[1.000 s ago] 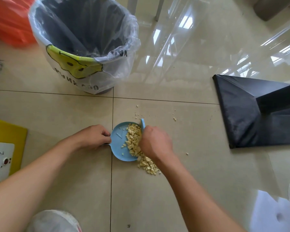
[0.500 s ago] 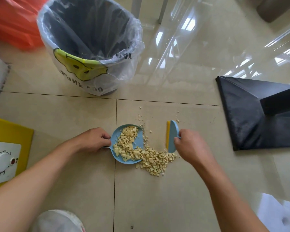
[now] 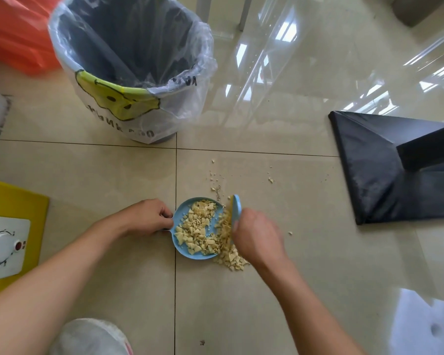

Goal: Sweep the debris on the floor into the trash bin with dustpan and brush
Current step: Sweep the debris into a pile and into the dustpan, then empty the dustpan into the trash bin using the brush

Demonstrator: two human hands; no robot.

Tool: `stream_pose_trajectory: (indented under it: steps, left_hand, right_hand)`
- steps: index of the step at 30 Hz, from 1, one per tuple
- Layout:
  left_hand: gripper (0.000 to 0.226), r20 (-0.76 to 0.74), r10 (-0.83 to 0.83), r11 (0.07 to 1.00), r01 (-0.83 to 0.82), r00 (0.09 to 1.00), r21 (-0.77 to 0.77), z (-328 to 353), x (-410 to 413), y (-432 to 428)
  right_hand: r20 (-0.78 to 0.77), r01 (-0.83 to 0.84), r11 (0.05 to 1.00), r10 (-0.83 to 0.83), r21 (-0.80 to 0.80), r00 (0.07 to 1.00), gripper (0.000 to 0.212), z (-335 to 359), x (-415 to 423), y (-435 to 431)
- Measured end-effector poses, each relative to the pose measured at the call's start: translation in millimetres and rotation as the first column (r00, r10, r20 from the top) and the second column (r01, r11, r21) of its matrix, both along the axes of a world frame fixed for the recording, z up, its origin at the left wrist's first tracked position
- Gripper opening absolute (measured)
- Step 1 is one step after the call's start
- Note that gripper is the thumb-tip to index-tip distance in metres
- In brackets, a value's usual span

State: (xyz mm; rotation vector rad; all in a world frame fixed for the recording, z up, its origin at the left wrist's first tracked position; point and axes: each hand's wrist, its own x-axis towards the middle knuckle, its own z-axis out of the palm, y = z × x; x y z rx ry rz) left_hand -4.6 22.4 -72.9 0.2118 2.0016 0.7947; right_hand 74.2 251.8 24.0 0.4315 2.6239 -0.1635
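Debris [image 3: 199, 228] mostly gathered: pale chips heaped in blue dustpan [image 3: 182, 219], flat on floor [image 3: 113, 175] near a tile joint. Smaller mound [image 3: 232, 258] not yet in, spilling over the pan's near lip and onto the tile just beside it. Scattered crumbs [image 3: 215, 175] left beyond the pan, toward bin [image 3: 128, 70]; a few stray bits [image 3: 271, 180] further right, one [image 3: 290, 233] close to right hand [image 3: 256, 239]. Left hand [image 3: 146, 217] closed on the pan's handle, steadying it. Right-hand fingers wrapped round blue brush [image 3: 236, 208], held on edge against the pile at the pan's open side. Bin lined with clear bag, standing well apart from pan; no debris visible inside, though its bottom not fully shown. Judged roughly midway: bulk collected, remainder still to sweep in, then pan to lift and tip into bin.
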Motion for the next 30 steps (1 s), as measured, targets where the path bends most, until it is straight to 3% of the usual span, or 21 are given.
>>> stream_pose_trajectory:
  steps: [5,10,17,20,23,30]
  left_hand:
    - [0.027,0.005,0.02,0.999,-0.02,1.0,0.029,4,1,0]
    - [0.03,0.067,0.095,0.989,-0.102,0.993,0.105,17,2,-9]
    - [0.03,0.09,0.188,0.95,-0.205,0.978,0.236,66,-3,-22]
    - [0.03,0.061,0.233,0.938,-0.241,0.971,0.25,101,-11,-22]
    - [0.03,0.016,0.269,0.928,-0.264,0.963,0.263,141,-18,-24]
    - [0.028,-0.15,0.433,0.864,-0.361,0.889,0.351,219,-56,-46]
  right_hand:
    - [-0.066,-0.014,0.992,0.006,-0.122,0.998,0.022,4,-2,-2]
    - [-0.078,0.088,0.965,-0.11,-0.247,0.991,0.023,29,0,23]
    - [-0.262,0.081,0.923,-0.189,-0.375,0.946,0.019,94,-14,51]
    - [-0.272,0.085,0.795,-0.304,-0.601,0.913,0.017,112,-31,57]
    - [-0.181,0.106,0.597,-0.4,-0.795,0.898,0.015,126,-54,52]
    - [-0.146,-0.041,0.235,-0.452,-0.971,0.88,0.022,142,-120,14]
